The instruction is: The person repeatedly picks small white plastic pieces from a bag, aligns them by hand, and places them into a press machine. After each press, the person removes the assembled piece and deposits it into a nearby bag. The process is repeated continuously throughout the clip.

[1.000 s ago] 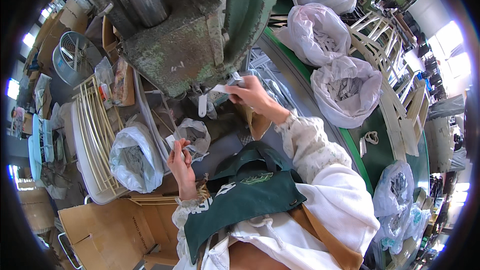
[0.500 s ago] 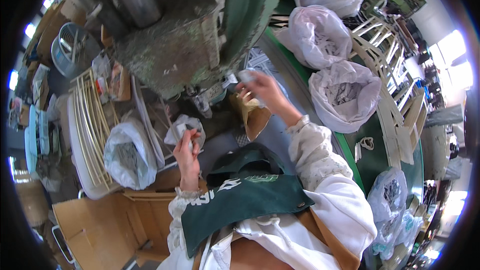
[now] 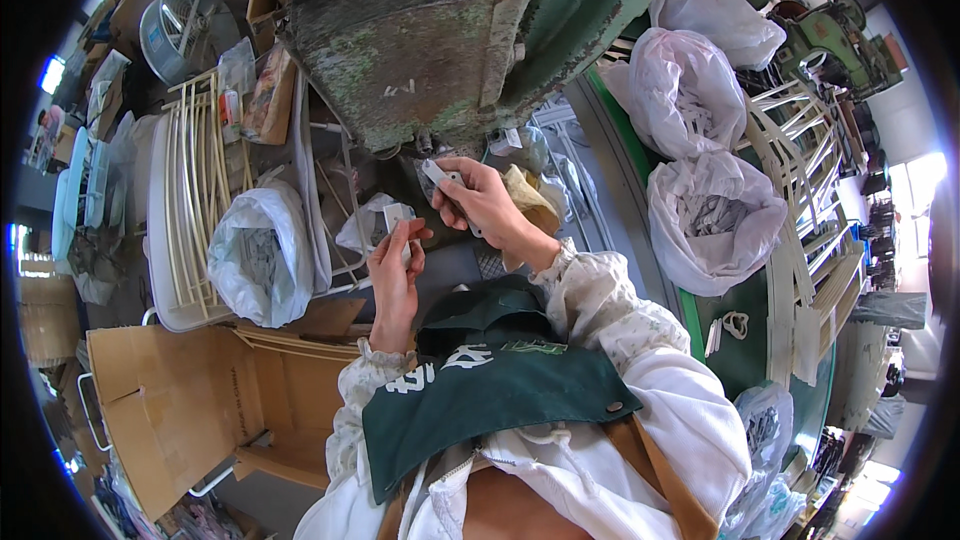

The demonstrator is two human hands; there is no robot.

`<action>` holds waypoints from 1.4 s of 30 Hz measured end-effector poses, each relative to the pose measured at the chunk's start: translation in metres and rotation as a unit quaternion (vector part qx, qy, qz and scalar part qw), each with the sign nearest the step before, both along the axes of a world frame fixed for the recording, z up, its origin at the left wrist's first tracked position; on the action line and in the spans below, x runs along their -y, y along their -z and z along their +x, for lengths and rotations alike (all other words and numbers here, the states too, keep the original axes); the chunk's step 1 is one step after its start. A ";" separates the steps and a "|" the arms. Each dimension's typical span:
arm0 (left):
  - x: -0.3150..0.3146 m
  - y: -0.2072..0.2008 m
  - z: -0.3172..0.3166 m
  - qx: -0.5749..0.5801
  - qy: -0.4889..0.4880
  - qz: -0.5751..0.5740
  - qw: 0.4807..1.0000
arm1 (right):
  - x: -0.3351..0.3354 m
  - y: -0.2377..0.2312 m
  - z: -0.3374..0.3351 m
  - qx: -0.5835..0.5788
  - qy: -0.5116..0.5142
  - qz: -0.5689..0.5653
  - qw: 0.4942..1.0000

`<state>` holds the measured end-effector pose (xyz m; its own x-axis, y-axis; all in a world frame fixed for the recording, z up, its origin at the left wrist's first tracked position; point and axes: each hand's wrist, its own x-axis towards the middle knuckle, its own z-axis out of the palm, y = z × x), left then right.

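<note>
Strip (image 3: 434, 172), white and flat, pinched in my right hand (image 3: 487, 204), end poking out up-left. My left hand (image 3: 394, 278) pinches a small white piece (image 3: 398, 212), lower left of it. Hands near each other, my side of the green press (image 3: 400, 60).

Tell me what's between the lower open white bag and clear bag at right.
In the head view, a white looped item and thin white strips on a green surface.

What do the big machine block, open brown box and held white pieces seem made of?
Machine block: metal, probably iron or steel, with worn green paint. Brown box: matte cardboard, judging by its creased flaps. White pieces: smooth and pale, perhaps plastic or painted metal; too small to tell.
</note>
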<state>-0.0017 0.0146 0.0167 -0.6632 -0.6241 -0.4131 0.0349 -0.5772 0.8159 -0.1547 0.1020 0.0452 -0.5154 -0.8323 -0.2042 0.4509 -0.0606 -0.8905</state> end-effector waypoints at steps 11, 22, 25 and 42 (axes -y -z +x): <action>0.006 0.016 0.000 -0.058 0.061 0.066 0.994 | 0.071 0.168 -0.121 -0.708 -0.007 0.226 0.669; 0.003 0.003 0.011 -0.022 0.086 -0.001 0.996 | 0.059 0.148 -0.120 -0.581 0.012 0.112 0.806; 0.005 -0.003 0.010 0.028 0.088 -0.061 0.994 | 0.036 0.081 -0.099 -0.383 0.020 0.014 0.923; 0.019 -0.036 -0.037 -0.015 0.063 -0.178 0.982 | 0.000 -0.015 -0.051 -0.389 -0.191 0.182 0.882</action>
<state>-0.0389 -0.0041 0.0525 -0.7532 -0.6373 -0.1630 0.0086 -0.2573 0.9663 -0.2053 0.1018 0.0605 -0.3128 -0.9281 -0.2021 -0.3806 0.3174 -0.8686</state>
